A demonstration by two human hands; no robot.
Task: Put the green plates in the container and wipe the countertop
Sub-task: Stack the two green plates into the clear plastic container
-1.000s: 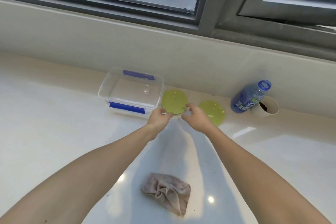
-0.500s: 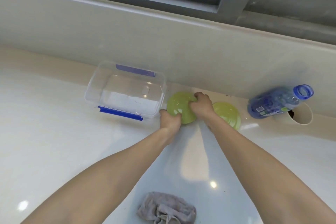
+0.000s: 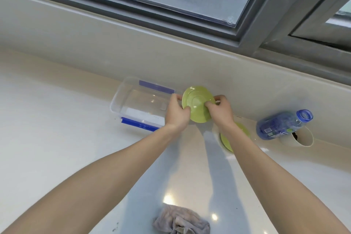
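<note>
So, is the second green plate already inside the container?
No, the second green plate lies on the countertop, outside the container, partly hidden by the right arm.

second plate (image 3: 243, 129): half hidden by right forearm | cloth (image 3: 180, 222): cut by bottom edge

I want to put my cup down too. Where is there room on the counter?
Biggest bare patch: left of the container and the left arm. Smaller patch: between the arms, above the cloth. Crowded: the back right, with the second plate, bottle and tipped cup.

Left hand (image 3: 177, 114) and right hand (image 3: 220, 111) hold a tilted green plate (image 3: 198, 103) beside the container (image 3: 140, 104).
</note>
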